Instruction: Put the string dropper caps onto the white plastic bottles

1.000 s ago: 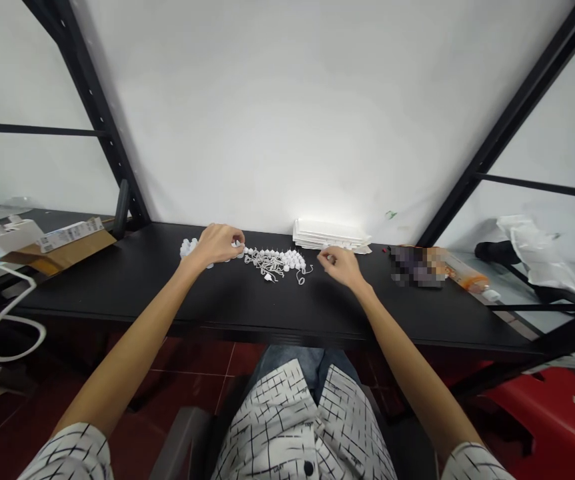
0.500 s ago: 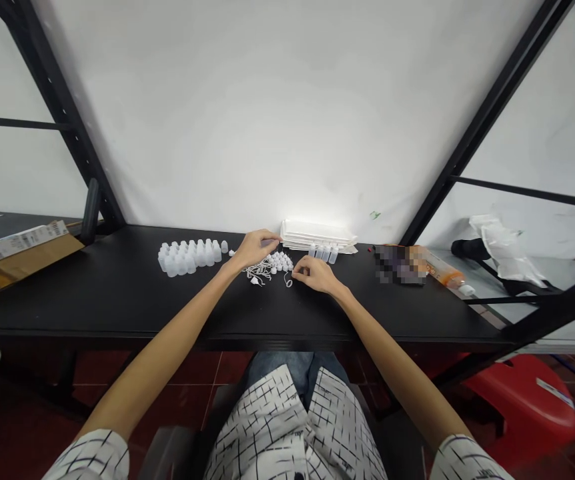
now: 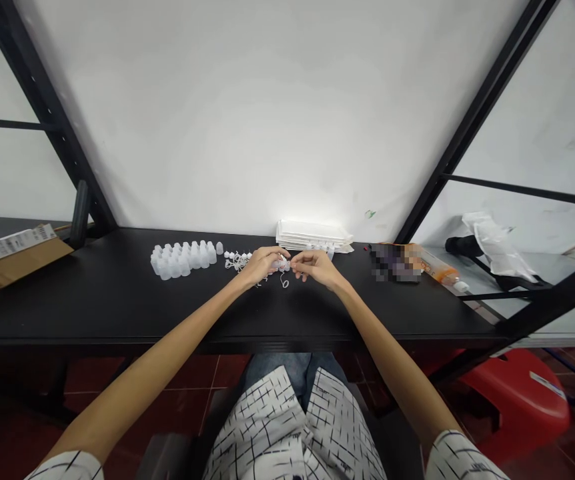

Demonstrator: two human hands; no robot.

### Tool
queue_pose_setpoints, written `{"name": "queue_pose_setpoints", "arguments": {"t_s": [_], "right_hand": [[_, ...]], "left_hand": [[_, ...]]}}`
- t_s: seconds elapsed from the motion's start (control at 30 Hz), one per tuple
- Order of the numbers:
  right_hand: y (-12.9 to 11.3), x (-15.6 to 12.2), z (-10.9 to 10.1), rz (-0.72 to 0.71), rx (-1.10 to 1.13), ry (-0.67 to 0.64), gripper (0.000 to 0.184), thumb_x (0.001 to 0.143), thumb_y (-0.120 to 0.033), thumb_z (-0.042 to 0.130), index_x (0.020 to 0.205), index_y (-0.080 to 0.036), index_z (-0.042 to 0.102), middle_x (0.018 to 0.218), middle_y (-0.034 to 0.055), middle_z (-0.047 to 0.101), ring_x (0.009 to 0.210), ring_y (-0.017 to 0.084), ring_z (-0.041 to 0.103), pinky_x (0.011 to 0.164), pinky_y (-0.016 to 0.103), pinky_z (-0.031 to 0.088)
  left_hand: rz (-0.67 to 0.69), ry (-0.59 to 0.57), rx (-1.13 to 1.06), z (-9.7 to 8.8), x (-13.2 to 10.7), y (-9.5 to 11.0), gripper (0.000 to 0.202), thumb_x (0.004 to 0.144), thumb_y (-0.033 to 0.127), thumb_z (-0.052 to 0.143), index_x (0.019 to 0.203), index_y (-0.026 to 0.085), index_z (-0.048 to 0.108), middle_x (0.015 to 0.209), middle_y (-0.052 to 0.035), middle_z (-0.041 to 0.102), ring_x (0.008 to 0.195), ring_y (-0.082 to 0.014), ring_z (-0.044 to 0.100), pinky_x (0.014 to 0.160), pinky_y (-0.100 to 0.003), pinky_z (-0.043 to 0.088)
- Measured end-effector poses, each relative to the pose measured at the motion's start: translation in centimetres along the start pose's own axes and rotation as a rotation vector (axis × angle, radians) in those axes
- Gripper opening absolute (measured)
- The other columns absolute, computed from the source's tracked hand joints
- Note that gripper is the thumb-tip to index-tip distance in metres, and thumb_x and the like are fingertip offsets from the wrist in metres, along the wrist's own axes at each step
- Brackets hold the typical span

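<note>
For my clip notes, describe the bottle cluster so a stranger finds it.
On the black table, look left of the left hand. The bottle cluster stands there: small, translucent, packed upright in a block, unlike the loose, tangled cords nearby.
</note>
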State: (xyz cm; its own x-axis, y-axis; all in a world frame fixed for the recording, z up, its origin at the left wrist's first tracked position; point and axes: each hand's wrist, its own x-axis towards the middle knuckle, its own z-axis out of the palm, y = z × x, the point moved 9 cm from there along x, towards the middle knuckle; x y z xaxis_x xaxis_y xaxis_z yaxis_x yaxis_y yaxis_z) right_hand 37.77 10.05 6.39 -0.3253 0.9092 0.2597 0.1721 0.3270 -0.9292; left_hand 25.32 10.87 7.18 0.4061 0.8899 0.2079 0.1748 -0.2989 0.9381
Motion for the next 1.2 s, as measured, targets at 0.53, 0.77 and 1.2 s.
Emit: {"name": "queue_pose_setpoints", "arguments": {"t_s": [0.53, 0.77, 1.2], "right_hand": [[-0.08, -0.14, 0.56, 0.006, 0.059, -0.016, 0.028, 0.067, -0.036, 0.078, 0.077, -0.012, 0.068, 0.064, 0.0048, 0.067, 0.062, 0.018, 0.068, 0.05, 0.024, 0.053], [-0.26, -0.13, 0.48, 0.004, 0.091, 0.003, 0.033, 0.063, -0.036, 0.081, 0.082, -0.013, 0.067, 0.071, 0.0047, 0.069, 0.064, 0.019, 0.07, 0.047, 0.023, 0.051], [0.06, -0.12, 1.09, -0.018, 0.092, -0.038, 0.034, 0.064, -0.038, 0.081, 0.082, -0.014, 0.066, 0.069, 0.0033, 0.067, 0.061, 0.017, 0.068, 0.044, 0.022, 0.049]], "left_hand": [[0.11, -0.008, 0.099, 0.51, -0.04, -0.07, 0.042, 0.073, 0.026, 0.042, 0.107, 0.016, 0.065, 0.094, -0.0044, 0.058, 0.071, -0.0139, 0.05, 0.055, -0.022, 0.044], [0.139, -0.032, 0.13, 0.8, -0.13, 0.12, 0.046, 0.074, 0.025, 0.04, 0.112, 0.017, 0.064, 0.095, -0.005, 0.058, 0.073, -0.0149, 0.05, 0.055, -0.022, 0.044], [0.159, -0.031, 0.156, 0.79, -0.17, 0.33, 0.052, 0.072, 0.021, 0.041, 0.118, 0.017, 0.064, 0.098, -0.0056, 0.06, 0.073, -0.0144, 0.051, 0.056, -0.022, 0.044]]}}
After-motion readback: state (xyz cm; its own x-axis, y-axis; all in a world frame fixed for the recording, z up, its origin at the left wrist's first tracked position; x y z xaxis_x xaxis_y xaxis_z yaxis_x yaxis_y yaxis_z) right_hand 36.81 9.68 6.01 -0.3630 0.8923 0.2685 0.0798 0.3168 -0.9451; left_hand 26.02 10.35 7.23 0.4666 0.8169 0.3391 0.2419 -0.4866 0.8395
